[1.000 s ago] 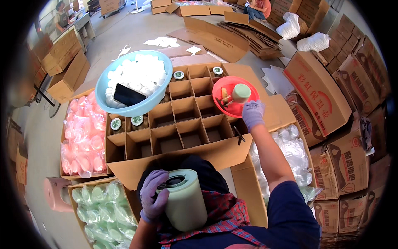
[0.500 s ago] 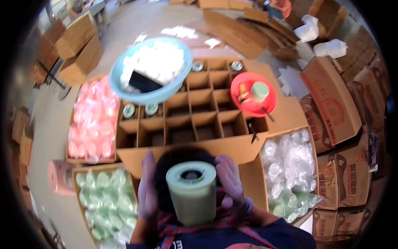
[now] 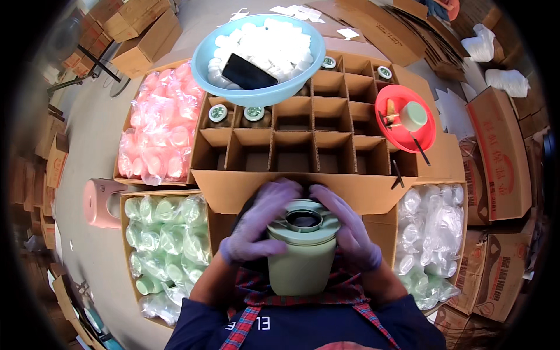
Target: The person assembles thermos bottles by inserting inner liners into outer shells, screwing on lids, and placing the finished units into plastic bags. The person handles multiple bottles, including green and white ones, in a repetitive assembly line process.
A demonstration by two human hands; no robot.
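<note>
Close against my body stands a pale green flask (image 3: 302, 265), upright, with a wide collar (image 3: 315, 235) on top and a dark round opening in its middle. My left hand (image 3: 256, 224), in a purple glove, curves round the collar's left side, its thumb across the front. The gloved right hand (image 3: 348, 228) wraps the collar's right side, fingers toward the far edge. Motion blurs the left fingertips, and the flask hides part of both palms. Just beyond is a divided cardboard box (image 3: 291, 181) with capped items in several of its cells.
On the box rest a blue basin (image 3: 201, 76) of white pieces, a black phone (image 3: 249, 72) and a red bowl (image 3: 429, 131) with a green cup. Bagged pink cups (image 3: 160, 125) and green cups (image 3: 166, 236) lie left, clear bagged ones (image 3: 429, 227) right. A pink stool (image 3: 96, 203) stands left.
Both hands, which were apart on either side of the flask, have closed in round its collar. The view has shifted, so the box and basins appear farther right.
</note>
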